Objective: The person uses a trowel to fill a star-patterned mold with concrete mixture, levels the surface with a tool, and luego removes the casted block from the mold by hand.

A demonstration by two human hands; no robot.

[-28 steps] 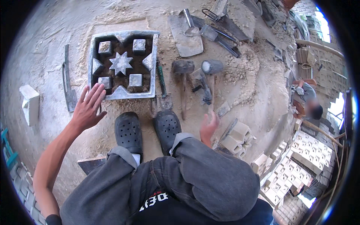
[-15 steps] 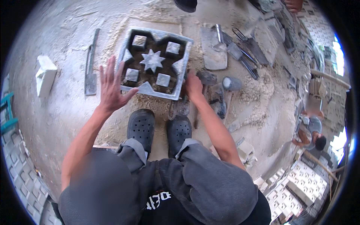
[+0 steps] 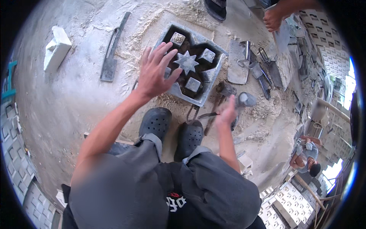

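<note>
A dusty, pale floor (image 3: 87, 107) is noted as the working surface; stacked pale patterned blocks (image 3: 295, 202) are seen at lower right, and another person's hand (image 3: 272, 19) at upper right. On this floor, ahead of the feet, a grey, square, open mould with a star-shaped core (image 3: 187, 63) is set askew, one corner turned toward the feet; no long axis is presented. The left hand (image 3: 154, 72) is the nearer, held over the mould's left side with its grip wide; contact cannot be confirmed. By the right hand (image 3: 225, 112), apart from the mould's near corner, a slim dark tool (image 3: 207, 115) appears held in a narrow, blurred grip, pointed leftward.
</note>
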